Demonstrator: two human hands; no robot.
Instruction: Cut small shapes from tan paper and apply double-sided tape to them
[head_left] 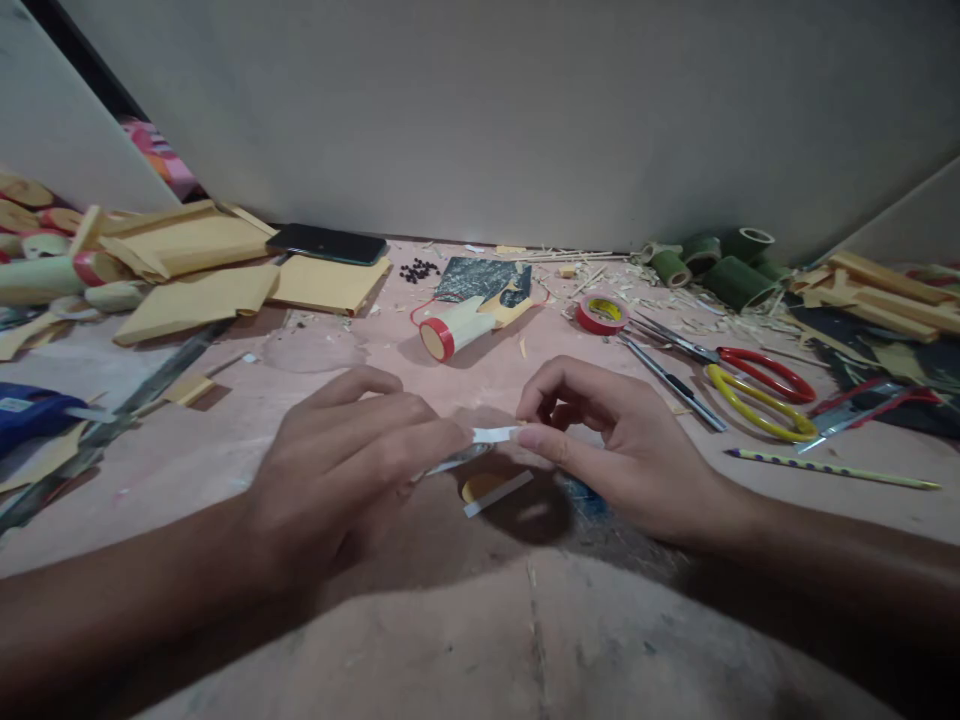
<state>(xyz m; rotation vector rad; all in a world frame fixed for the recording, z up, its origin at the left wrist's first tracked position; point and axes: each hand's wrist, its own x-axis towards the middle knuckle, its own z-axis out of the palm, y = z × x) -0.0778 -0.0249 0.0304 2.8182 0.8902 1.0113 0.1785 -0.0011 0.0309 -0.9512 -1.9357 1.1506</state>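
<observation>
White strip (493, 435): short and narrow, held up between the two hands over the middle of the desk (450, 640). Left hand (349, 455): fingers bent and drawn together at the strip's left end; thumb hidden. Right hand (626, 445): thumb and curled forefinger closed on the right end.

Below the hands: second pale strip (510, 490), lying slantwise across a small tan disc (480, 485), in shadow.

Beyond the hands, centre: pale cylinder (461, 327) on its side, its near end banded in red; dark speckled sheet (469, 278) behind it; cluster of black beads (418, 270) to the left.

Right side: roll of red tape (590, 318); cutter knife (679, 385); scissors, one handle red, one yellow (763, 418); patterned pencil (832, 469) nearest; green tubes (739, 285) at the back among shavings.

Left side: black phone (328, 243) resting on folded tan pieces (328, 285); blue tool (30, 420), cut off by the edge of view.
</observation>
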